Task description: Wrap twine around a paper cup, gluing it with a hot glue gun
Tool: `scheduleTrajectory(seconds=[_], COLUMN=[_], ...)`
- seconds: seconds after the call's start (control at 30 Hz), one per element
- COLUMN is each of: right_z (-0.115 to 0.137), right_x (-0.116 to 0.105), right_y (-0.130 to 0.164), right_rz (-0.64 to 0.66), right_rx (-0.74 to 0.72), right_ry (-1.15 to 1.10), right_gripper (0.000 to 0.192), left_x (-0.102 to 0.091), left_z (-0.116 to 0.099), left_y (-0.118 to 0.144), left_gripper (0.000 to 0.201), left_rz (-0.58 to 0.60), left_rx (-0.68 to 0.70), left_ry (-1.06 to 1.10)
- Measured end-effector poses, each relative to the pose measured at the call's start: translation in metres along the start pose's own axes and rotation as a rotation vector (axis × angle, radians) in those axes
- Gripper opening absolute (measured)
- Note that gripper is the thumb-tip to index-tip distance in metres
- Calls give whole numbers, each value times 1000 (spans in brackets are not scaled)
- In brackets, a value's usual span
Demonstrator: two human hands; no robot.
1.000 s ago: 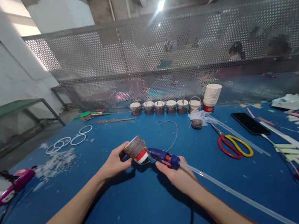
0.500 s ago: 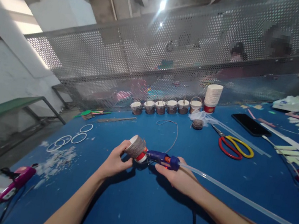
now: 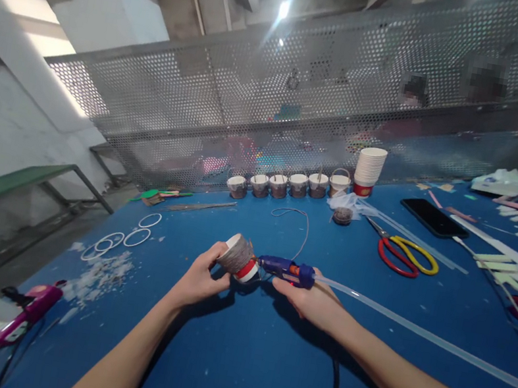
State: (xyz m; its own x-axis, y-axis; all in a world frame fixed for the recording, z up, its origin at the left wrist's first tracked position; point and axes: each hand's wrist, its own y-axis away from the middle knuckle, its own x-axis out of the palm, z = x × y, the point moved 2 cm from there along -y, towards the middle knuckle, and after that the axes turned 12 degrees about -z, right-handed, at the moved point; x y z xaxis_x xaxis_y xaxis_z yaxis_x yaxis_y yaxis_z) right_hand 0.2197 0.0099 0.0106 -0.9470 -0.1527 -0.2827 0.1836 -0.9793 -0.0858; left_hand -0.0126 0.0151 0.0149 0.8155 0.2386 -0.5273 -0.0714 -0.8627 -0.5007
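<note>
My left hand [image 3: 201, 277] is closed round a paper cup [image 3: 236, 257], which is tilted with its open rim toward the upper left. Grey-brown cord is wound round much of the cup; a red and white band shows near its base. My right hand [image 3: 308, 300] grips a blue glue gun [image 3: 285, 270] with its nozzle at the cup's right side; whether it touches cannot be made out. From the gun's back a long clear glue stick [image 3: 397, 322] runs to the right. A loose length of cord [image 3: 307, 229] curves over the table behind the gun.
Several cord-wrapped cups [image 3: 278, 186] line the back, beside a stack of paper cups [image 3: 369, 170] and a ball of cord [image 3: 342, 216]. Scissors [image 3: 406, 255] and a phone [image 3: 434, 217] lie right. White rings [image 3: 136, 237] and a pink power strip [image 3: 25, 313] lie left.
The glue gun's nozzle has drawn slightly right, away from the cup, with my right hand. My left hand and the cup stay nearly in place.
</note>
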Motion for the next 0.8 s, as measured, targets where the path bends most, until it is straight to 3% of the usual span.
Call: scheduleTrajectory(seconds=[0.33,0.53,0.67,0.8], right_z=[1,-5,-4,-8], right_x=[5,14,15,11], right_y=[7,11,13,10], right_rz=[0,-57,-68,-115], right_rx=[-13,-156,-249,-205], right_ry=[60,124,143,38], right_gripper=[30,29,30,28], left_x=[4,10,12,14], left_z=[-4,-14,-18,-18], left_y=[-1,0,1,1], left_gripper=[18,14,17,20], left_rz=[-2,-37,-63,-92], left_rx=[-87,-157,-240,-351], left_ry=[11,-31,-7,15])
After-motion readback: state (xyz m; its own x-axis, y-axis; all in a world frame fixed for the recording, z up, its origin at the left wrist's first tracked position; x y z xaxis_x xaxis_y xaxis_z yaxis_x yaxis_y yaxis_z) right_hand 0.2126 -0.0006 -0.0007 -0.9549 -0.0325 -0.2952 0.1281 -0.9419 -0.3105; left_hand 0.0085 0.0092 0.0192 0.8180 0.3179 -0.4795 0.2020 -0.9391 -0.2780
